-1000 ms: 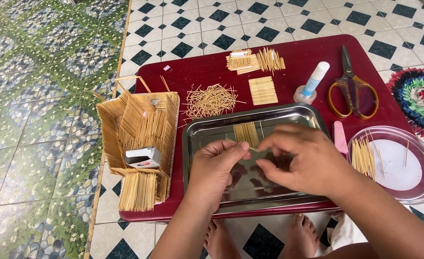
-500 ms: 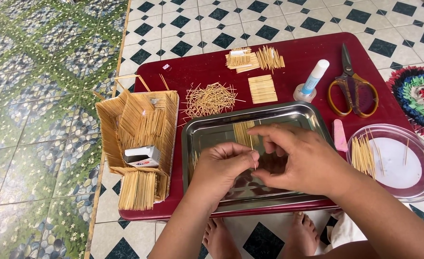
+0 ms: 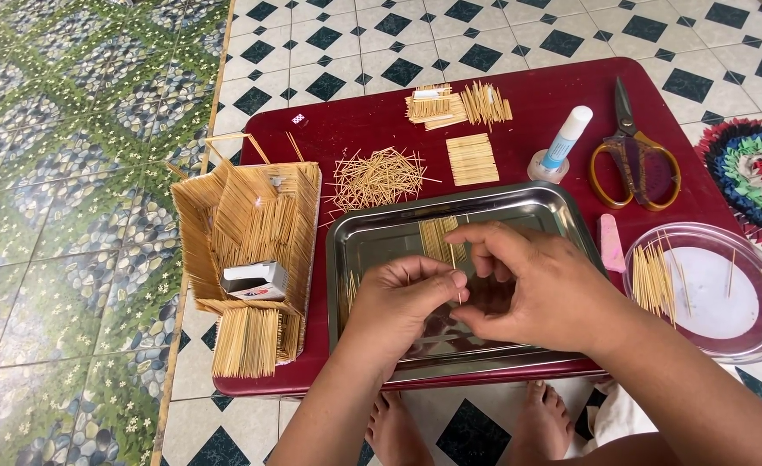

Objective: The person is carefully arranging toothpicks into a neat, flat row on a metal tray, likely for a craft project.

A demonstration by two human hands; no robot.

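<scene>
Both hands are working over the steel tray [image 3: 381, 250], which is sitting at the near edge of the dark red table [image 3: 536, 112]. The left hand [image 3: 398, 302] is hovering above the tray's middle, its grip closing thumb and forefinger on a thin wooden stick [image 3: 459, 280] that is standing nearly upright. The right hand [image 3: 540, 289] is meeting it from the tray's right side, fingertips pinching toward the same stick; whether they are actually touching it, I cannot tell. A flat row of joined sticks [image 3: 437, 237] is lying on the tray's floor just beyond the hands.

Left of the tray, a box built from sticks [image 3: 251, 229] is holding a small white carton [image 3: 256, 280]. Beyond the tray's far rim, a loose heap of sticks [image 3: 376, 177] is lying beside a small stick panel [image 3: 472, 160], with more bundled sticks [image 3: 458, 105] farther back. To the tray's far right, a glue bottle [image 3: 562, 142] is leaning and orange-handled scissors [image 3: 635, 155] are lying flat. A clear round dish [image 3: 726, 293] right of the tray is holding more sticks.
</scene>
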